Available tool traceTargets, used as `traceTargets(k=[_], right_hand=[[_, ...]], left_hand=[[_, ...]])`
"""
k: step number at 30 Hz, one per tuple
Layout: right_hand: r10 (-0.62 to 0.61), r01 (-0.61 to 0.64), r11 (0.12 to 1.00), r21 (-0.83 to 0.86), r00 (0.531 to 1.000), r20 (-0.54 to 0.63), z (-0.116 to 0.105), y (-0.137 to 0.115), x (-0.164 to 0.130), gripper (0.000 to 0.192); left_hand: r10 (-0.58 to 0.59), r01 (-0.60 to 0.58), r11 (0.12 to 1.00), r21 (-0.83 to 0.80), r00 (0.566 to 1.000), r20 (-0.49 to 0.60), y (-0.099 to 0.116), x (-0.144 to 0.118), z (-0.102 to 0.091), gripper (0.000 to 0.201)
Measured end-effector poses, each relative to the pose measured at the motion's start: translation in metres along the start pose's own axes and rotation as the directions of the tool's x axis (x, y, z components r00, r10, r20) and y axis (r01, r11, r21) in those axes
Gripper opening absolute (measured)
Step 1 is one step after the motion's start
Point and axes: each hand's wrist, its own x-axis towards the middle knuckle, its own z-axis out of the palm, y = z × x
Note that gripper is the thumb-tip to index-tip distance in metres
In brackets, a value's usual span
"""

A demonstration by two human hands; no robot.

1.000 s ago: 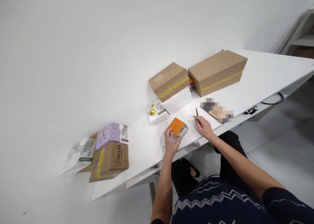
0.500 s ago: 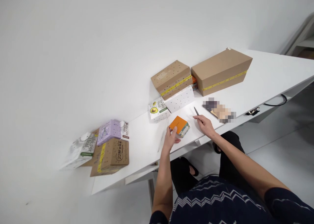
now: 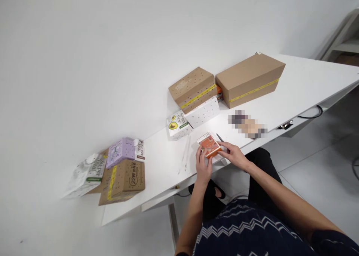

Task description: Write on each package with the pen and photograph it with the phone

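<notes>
A white table (image 3: pixel 158 164) lines a pale wall (image 3: pixel 112 61). Near its front edge, left hand (image 3: pixel 203 164) and right hand (image 3: pixel 235 155) clasp a small orange box (image 3: pixel 209 144), the right also holding a pen (image 3: pixel 220 137). Beyond the box: cartons (image 3: pixel 203 111); right, a pixelated item (image 3: pixel 246 124); far left, stacked boxes (image 3: pixel 123 177).

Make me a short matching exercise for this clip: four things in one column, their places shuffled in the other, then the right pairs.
Things:
1. pen
2. purple box
3. large box
4. small orange box

Places:
A. farthest right of the boxes
B. touched by the left hand
C. poking out from the right hand
D. lying on a brown box at the table's left end

Pairs: 1-C, 2-D, 3-A, 4-B
</notes>
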Motion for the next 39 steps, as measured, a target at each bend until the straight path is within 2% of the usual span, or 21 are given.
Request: traceTargets(k=[7, 12, 17, 19, 21, 23, 26, 28, 29, 32, 34, 39], right_hand=[[0.046, -0.045, 0.999, 0.020, 0.998, -0.044, 0.004, -0.003, -0.001, 0.040], [0.068, -0.068, 0.998, 0.018, 0.998, -0.018, 0.003, 0.000, 0.001, 0.042], [0.103, -0.103, 0.995, 0.014, 0.994, 0.034, 0.005, 0.003, 0.007, 0.044], [0.102, -0.102, 0.994, 0.041, 0.995, 0.000, 0.005, 0.000, 0.009, 0.040], [0.102, -0.096, 0.991, 0.088, 0.992, -0.072, 0.005, -0.006, 0.009, 0.036], [0.109, -0.091, 0.988, 0.129, 0.984, -0.140, 0.004, -0.015, 0.008, 0.036], [0.112, -0.080, 0.984, 0.159, 0.974, -0.198, 0.003, -0.027, 0.006, 0.038], [0.109, -0.073, 0.984, 0.161, 0.968, -0.225, 0.002, -0.032, 0.008, 0.037], [0.111, -0.077, 0.985, 0.153, 0.966, -0.234, 0.002, -0.033, 0.009, 0.036], [0.127, -0.101, 0.989, 0.112, 0.958, -0.257, 0.001, -0.035, 0.015, 0.034], [0.138, -0.115, 0.989, 0.097, 0.951, -0.278, 0.002, -0.035, 0.018, 0.033], [0.140, -0.114, 0.988, 0.101, 0.941, -0.307, 0.006, -0.037, 0.020, 0.033]], left_hand=[[0.045, -0.045, 0.997, 0.070, 0.999, 0.000, -0.002, -0.001, 0.000, 0.037], [0.038, -0.048, 0.994, 0.099, 0.994, 0.101, -0.006, 0.013, -0.017, 0.039], [-0.067, 0.074, 0.997, -0.013, 0.959, 0.277, -0.026, 0.032, -0.024, 0.062], [-0.124, 0.155, 0.983, -0.094, 0.953, 0.278, -0.028, 0.038, -0.021, 0.063], [-0.216, 0.260, 0.950, -0.174, 0.947, 0.239, -0.022, 0.043, -0.019, 0.062], [-0.351, 0.405, 0.878, -0.254, 0.907, 0.233, -0.007, 0.047, -0.020, 0.061], [-0.507, 0.607, 0.735, -0.302, 0.787, 0.351, 0.018, 0.051, -0.027, 0.057], [-0.525, 0.657, 0.719, -0.227, 0.728, 0.441, 0.029, 0.050, -0.032, 0.053], [-0.517, 0.645, 0.744, -0.174, 0.721, 0.462, 0.032, 0.049, -0.034, 0.051], [-0.471, 0.541, 0.840, -0.044, 0.767, 0.436, 0.034, 0.045, -0.037, 0.049], [-0.461, 0.511, 0.859, -0.019, 0.789, 0.406, 0.033, 0.041, -0.037, 0.050], [-0.516, 0.581, 0.812, -0.066, 0.766, 0.383, 0.036, 0.034, -0.035, 0.050]])
